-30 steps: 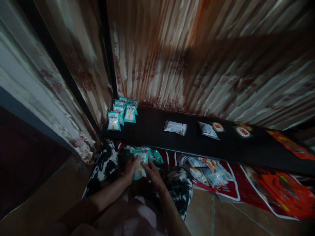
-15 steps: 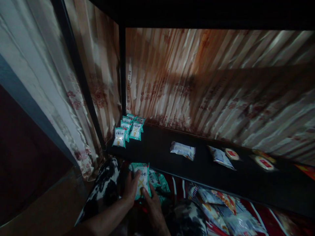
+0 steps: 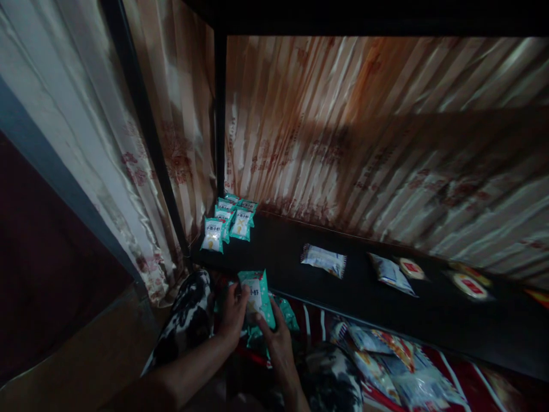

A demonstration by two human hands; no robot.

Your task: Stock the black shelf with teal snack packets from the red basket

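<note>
A green-and-white snack packet (image 3: 258, 294) is held upright between my two hands, just in front of the black shelf's near edge. My left hand (image 3: 235, 309) grips its left side, thumb over the printed front. On the lower right, my right hand (image 3: 274, 332) has its thumb on the front and its fingers behind. More green packets (image 3: 286, 313) lie in my lap behind and below the hands, partly hidden. At the shelf's left end, several matching packets (image 3: 213, 236) lean in two overlapping rows.
The black shelf (image 3: 274, 246) carries a white-and-blue packet (image 3: 325, 261), another such packet (image 3: 392, 275) and round packaged items (image 3: 470, 286). Assorted snack packets (image 3: 398, 366) lie on a red striped cloth at lower right. Black posts (image 3: 220, 114) and pleated curtains (image 3: 300, 131) enclose the shelf.
Both hands have raised the green packet slightly and moved it right, toward the shelf edge, and it has tilted a little. The camera view has shifted a little.
</note>
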